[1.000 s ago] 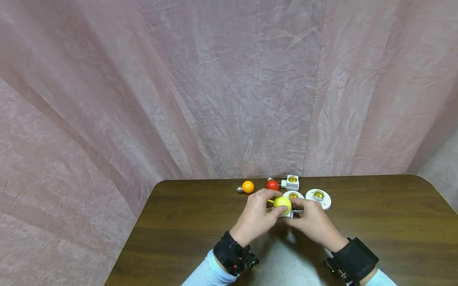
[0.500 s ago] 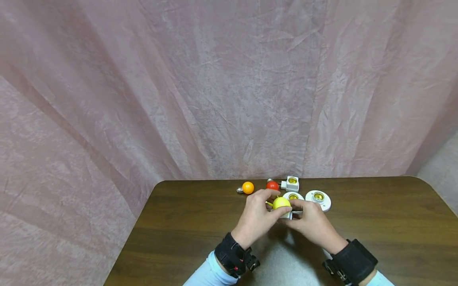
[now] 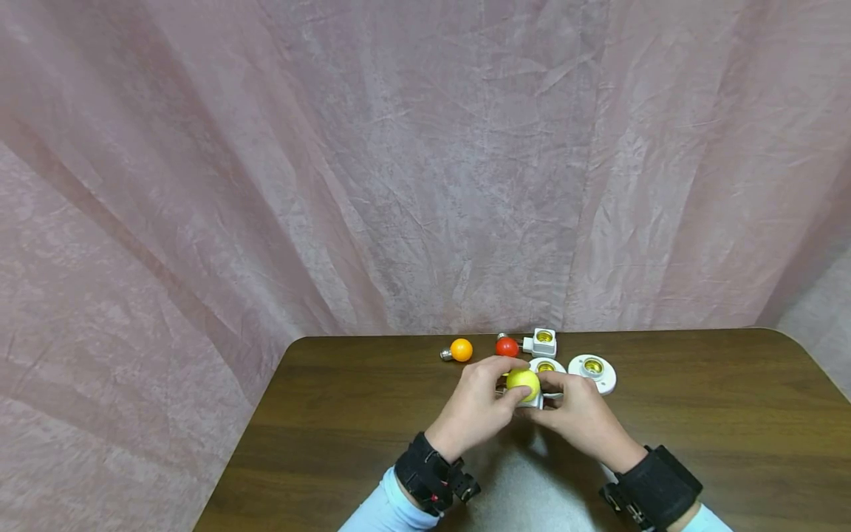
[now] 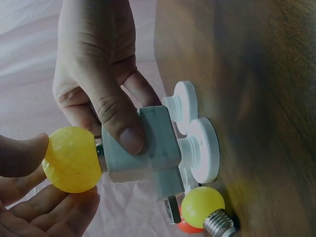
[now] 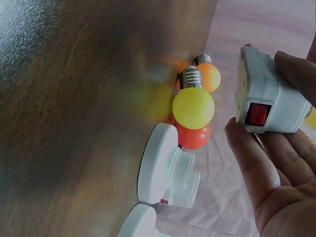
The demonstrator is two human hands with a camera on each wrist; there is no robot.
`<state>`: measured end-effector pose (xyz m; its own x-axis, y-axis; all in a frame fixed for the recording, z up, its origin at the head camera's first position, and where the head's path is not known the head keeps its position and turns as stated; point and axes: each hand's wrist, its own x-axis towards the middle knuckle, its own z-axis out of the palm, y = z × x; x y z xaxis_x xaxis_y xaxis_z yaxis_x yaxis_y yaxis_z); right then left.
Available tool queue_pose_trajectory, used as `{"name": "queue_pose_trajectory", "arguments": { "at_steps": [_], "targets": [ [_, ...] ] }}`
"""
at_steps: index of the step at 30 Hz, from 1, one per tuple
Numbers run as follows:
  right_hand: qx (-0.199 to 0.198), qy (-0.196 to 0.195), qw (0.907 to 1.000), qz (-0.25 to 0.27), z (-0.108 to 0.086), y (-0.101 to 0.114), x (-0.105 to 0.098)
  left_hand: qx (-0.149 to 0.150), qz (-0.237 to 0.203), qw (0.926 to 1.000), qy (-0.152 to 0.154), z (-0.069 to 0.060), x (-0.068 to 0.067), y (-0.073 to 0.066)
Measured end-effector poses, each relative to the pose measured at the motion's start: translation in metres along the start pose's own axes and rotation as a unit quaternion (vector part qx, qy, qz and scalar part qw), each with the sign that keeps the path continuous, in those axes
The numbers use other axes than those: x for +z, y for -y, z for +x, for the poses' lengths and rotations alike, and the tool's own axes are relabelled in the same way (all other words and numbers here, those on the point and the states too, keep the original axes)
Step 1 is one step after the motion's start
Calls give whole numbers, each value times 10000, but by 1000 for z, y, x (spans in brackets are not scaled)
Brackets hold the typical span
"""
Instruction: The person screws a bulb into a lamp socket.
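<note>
A round yellow light bulb is pinched between the thumb and fingers of my left hand. Its metal base sits mostly inside a white plug-in lamp socket, with a sliver of metal showing between them. My right hand grips that socket by its sides, above the table. A red rocker switch shows on the socket in the right wrist view, and a metal plug prong sticks out in the left wrist view.
Behind the hands lie a second yellow bulb, an orange bulb and a red bulb. Another white plug-in socket stands near the back edge. Two round white lamp holders sit on the wooden table.
My left thumb and fingers have shifted slightly around the yellow bulb. My right hand and the socket have stayed almost in place.
</note>
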<state>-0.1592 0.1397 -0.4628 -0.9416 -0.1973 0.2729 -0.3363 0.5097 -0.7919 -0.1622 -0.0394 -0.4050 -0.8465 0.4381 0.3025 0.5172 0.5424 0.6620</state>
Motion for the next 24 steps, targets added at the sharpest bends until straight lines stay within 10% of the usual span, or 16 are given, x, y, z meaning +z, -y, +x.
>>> {"name": "queue_pose_trajectory", "arguments": {
  "at_steps": [14, 24],
  "targets": [
    [113, -287, 9995, 19, 0, 0, -1, -486, -324, 9960, -672, 0, 10, 3],
    [173, -300, 9994, 68, -1, 0, -3, -212, -323, 9986, -371, 0, 9, 3]
  ]
}}
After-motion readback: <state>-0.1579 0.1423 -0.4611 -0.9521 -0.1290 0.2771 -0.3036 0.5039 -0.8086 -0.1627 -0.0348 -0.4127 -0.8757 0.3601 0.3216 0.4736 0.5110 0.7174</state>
